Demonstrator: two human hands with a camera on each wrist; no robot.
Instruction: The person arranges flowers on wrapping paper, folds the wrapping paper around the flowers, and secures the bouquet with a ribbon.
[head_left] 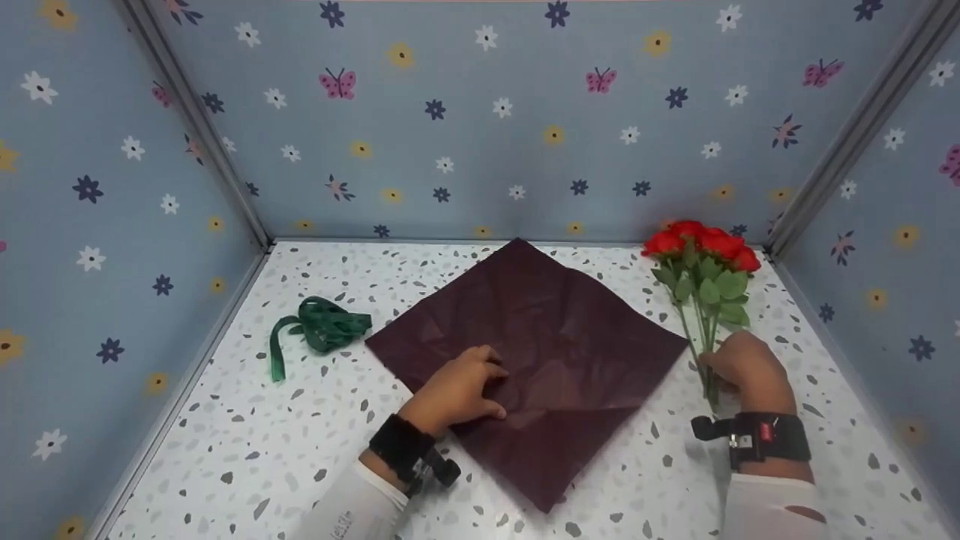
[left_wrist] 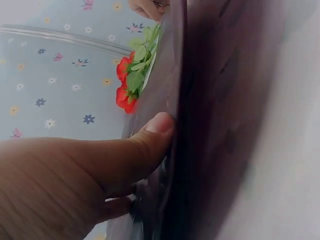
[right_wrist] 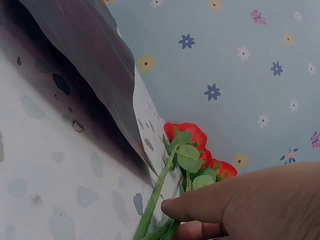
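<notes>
A square dark maroon wrapping sheet (head_left: 540,330) lies turned cornerwise on the speckled table. My left hand (head_left: 459,391) rests on its left lower part, thumb and fingers spread apart and loosely bent. Seen from the left wrist, the thumb (left_wrist: 150,135) touches the sheet's surface. To the right lies a bunch of red artificial roses (head_left: 705,241), heads toward the back wall and green stems toward me. My right hand (head_left: 750,367) holds the lower stems; thumb and curled fingers show at the stems (right_wrist: 159,200) in the right wrist view.
A bundle of green ribbon (head_left: 330,324) lies left of the sheet, one loose end trailing forward. Blue walls (head_left: 495,135) with flowers and butterflies enclose the white speckled table (head_left: 247,450) at the back and both sides. The sheet's right corner reaches close to the stems.
</notes>
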